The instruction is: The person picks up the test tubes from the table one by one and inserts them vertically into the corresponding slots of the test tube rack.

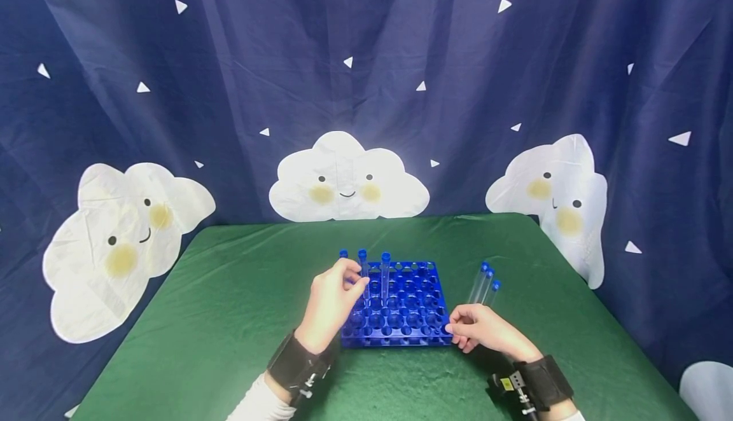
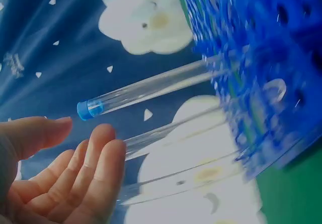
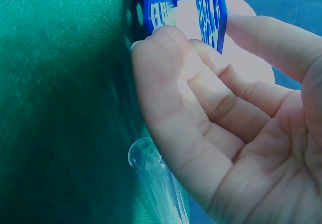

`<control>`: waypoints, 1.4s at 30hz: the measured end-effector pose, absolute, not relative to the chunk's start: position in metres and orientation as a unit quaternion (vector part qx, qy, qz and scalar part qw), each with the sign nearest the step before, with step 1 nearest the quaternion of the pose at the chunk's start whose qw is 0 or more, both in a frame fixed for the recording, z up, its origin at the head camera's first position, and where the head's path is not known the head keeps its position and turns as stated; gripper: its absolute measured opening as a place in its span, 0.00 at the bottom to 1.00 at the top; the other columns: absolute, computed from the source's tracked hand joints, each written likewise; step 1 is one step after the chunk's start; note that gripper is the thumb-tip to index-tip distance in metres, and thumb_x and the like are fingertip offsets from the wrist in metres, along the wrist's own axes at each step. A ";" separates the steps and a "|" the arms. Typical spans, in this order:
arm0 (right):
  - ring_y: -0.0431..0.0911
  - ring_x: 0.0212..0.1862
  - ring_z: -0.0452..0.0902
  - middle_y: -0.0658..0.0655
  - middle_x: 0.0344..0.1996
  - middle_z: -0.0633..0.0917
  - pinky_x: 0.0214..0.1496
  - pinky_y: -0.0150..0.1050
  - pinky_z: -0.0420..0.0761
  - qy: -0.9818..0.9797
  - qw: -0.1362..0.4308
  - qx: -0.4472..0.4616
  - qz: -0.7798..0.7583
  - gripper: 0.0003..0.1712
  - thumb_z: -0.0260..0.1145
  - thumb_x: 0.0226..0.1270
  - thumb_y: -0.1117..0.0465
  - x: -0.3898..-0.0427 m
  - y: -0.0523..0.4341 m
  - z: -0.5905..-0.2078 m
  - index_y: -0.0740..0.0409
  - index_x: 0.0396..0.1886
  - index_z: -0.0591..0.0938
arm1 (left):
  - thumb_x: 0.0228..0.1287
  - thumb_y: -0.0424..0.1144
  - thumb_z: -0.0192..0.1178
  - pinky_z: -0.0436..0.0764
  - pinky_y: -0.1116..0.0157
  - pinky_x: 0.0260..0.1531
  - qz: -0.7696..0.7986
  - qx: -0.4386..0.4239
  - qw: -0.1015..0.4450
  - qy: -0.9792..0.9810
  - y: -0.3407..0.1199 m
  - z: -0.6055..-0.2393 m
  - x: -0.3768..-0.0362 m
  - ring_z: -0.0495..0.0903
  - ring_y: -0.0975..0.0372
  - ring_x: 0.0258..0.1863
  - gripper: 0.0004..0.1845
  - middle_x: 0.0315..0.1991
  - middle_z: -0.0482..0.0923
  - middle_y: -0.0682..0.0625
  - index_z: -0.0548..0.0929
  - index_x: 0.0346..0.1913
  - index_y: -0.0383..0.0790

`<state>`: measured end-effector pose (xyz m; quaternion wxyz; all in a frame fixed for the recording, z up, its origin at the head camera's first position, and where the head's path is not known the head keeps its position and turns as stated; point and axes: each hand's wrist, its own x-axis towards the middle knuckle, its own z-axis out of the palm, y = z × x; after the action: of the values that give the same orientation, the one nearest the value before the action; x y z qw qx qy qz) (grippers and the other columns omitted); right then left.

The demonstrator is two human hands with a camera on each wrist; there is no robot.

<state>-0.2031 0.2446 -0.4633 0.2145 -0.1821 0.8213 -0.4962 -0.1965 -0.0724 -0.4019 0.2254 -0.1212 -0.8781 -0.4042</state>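
1. On the left of the green surface (image 1: 229, 319), the left hand (image 1: 331, 303) rests at the near left corner of the blue rack (image 1: 420, 294). Its fingers are loosely spread and reach up toward the middle one of the 3 standing tubes (image 1: 363, 273). The left wrist view shows a gap between the fingertips (image 2: 108, 148) and the glass, so the hand seems to hold nothing; whether a finger brushes a tube I cannot tell.

2. Along the rack's back left edge, the 3 blue-capped tubes stand upright in neighbouring holes, which keep them from tipping. Every other hole that shows is unfilled.

3. At the rack's near right corner, the right hand (image 1: 480, 331) has its fingers curled against the blue frame, thumb on the other side, as the right wrist view shows (image 3: 201, 123). My reading is that it steadies the rack so it cannot slide.

4. Just right of the rack, 3 loose tubes (image 1: 484, 284) lie flat on the surface side by side, caps pointing away, close behind the right hand and within easy reach.
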 end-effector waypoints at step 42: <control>0.46 0.28 0.82 0.63 0.27 0.84 0.30 0.44 0.87 0.819 0.223 -0.172 -0.499 0.16 0.64 0.69 0.55 -0.204 0.245 -0.462 0.68 0.38 0.77 | 0.64 0.40 0.64 0.88 0.65 0.37 -0.699 -0.043 -0.174 -0.692 -0.138 -0.512 -0.200 0.82 0.64 0.30 0.21 0.31 0.82 0.51 0.77 0.50 0.24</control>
<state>-0.2039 0.2450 -0.4621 0.2229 -0.1721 0.8193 -0.4994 -0.2003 -0.1376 -0.5116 -0.1742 -0.0426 -0.6919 -0.6994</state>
